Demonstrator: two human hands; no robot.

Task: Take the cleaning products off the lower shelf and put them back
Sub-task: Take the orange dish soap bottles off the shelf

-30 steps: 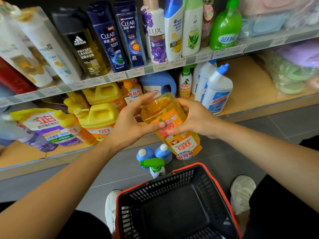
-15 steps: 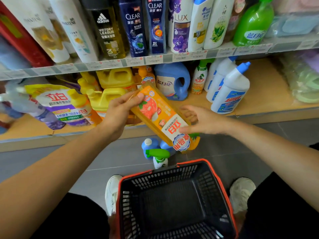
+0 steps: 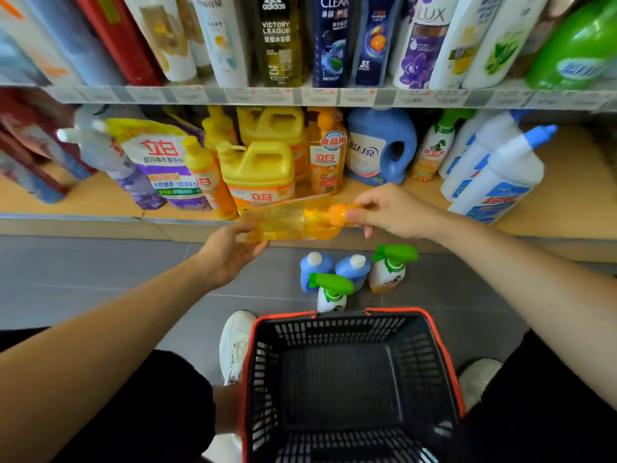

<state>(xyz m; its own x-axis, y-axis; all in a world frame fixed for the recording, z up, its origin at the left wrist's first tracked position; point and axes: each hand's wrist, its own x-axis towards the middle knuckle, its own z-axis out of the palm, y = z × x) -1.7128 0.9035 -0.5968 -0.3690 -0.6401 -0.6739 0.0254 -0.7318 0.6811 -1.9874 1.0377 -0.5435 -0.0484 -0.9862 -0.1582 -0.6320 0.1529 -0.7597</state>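
Holding the orange dish-soap bottle (image 3: 293, 223) sideways between both hands, I have it in the air just in front of the edge of the lower shelf (image 3: 567, 208), with its cap pointing to my right. My right grip (image 3: 390, 212) pinches the orange cap end between thumb and fingertips. My left grip (image 3: 227, 252) has its thumb and fingers curled round the base of the bottle from below. The bottle is blurred, so I cannot read its label. Behind it on the shelf stand a yellow jug (image 3: 257, 168), a blue detergent jug (image 3: 380, 145) and, further to the right, white bottles with blue caps (image 3: 500, 175). On the grey floor (image 3: 100, 279) below the bottle, 2 blue bottles (image 3: 315, 267) stand side by side with 2 green-trigger spray bottles (image 3: 390, 267) near them, all upright. A black basket (image 3: 445, 349) with a red rim sits close to me between my white shoes (image 3: 235, 342).
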